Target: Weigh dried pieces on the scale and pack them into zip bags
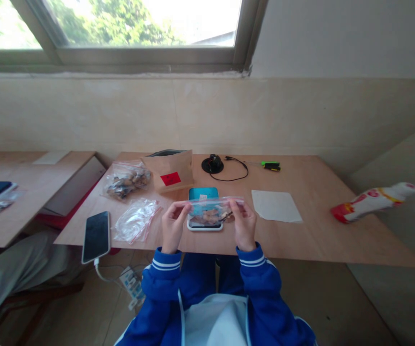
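My left hand [173, 226] and my right hand [244, 223] pinch the two ends of a clear zip bag [207, 214] with a red seal strip. Brown pieces and a small dark sliver lie inside it. The bag is held just above a flat teal-and-white device [203, 193], which it partly hides. To the left lie a zip bag of brown chunks [127, 180] and a crumpled clear zip bag [135, 221]. A black smartphone [96, 237] rests at the table's front edge, with a white cable hanging down.
Behind stand a kraft paper bag [169, 170] with a red label, a black round device with cable [212, 165], and a green-and-black tool [271, 166]. A white paper sheet [275, 205] and a red-and-white bottle [373, 203] lie right. Another table [30, 192] stands left.
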The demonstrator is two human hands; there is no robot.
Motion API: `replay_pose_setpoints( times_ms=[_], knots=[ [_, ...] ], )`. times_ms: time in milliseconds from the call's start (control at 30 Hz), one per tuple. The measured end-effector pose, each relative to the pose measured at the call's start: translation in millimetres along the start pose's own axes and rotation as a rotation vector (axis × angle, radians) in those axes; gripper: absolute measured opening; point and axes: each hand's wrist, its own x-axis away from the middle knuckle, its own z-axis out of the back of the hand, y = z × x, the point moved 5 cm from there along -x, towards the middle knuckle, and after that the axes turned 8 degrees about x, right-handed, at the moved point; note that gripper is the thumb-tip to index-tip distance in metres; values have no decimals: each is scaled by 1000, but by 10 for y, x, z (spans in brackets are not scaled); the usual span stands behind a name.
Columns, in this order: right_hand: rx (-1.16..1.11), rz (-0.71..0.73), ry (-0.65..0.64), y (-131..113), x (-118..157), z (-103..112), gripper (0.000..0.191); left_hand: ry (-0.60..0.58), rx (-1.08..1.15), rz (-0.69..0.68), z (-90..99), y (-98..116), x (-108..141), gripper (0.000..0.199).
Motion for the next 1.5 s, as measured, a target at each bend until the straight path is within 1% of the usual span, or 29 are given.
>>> replay_pose_setpoints(
  times_ms=[100,167,233,300,367,400,467,500,533,600,667,700,800,900,967,1033,1167,1367,1500],
  knots=[
    [27,-16,-18,-4,-3,11,24,7,-55,-18,25,52,-1,26],
    [67,-12,-65,-12,-14,22,25,28,-82,-44,31,84,25,25],
    [109,32,-129,-50,-30,40,24,41,-114,-77,24,111,68,24],
    [184,140,-164,-144,-40,75,31,23,-141,-113,-2,134,116,21],
    [335,306,-194,-286,-23,87,37,-21,-161,-148,-43,158,158,18],
    [431,399,-228,-360,2,68,34,-44,-172,-166,-64,173,173,17],
    [598,549,-320,-476,68,-2,20,-84,-204,-206,-100,209,193,14],
    [651,594,-353,-516,99,-37,13,-105,-225,-228,-116,230,198,13],
    [680,622,-358,-550,120,-61,9,-129,-244,-251,-132,252,201,11],
    [698,640,-317,-597,133,-88,14,-178,-274,-292,-157,291,204,10],
    [708,650,-322,-612,131,-130,23,-201,-289,-322,-165,320,203,9],
    [714,659,-355,-610,130,-159,23,-200,-289,-332,-163,330,203,8],
    [690,667,-481,-595,128,-232,8,-178,-263,-338,-154,334,208,7],
    [618,634,-545,-590,134,-250,9,-156,-218,-313,-148,311,218,7],
    [603,624,-546,-588,145,-249,9,-145,-192,-293,-146,296,223,7],
    [607,624,-521,-582,153,-246,9,-144,-177,-271,-150,282,221,8],
    [626,625,-424,-568,143,-250,10,-137,-150,-188,-164,244,192,13],
    [703,636,-287,-520,94,-291,20,-86,-127,-107,-191,177,144,19],
    [728,626,-250,-444,50,-312,23,-78,-105,-75,-241,119,118,22]
  ],
)
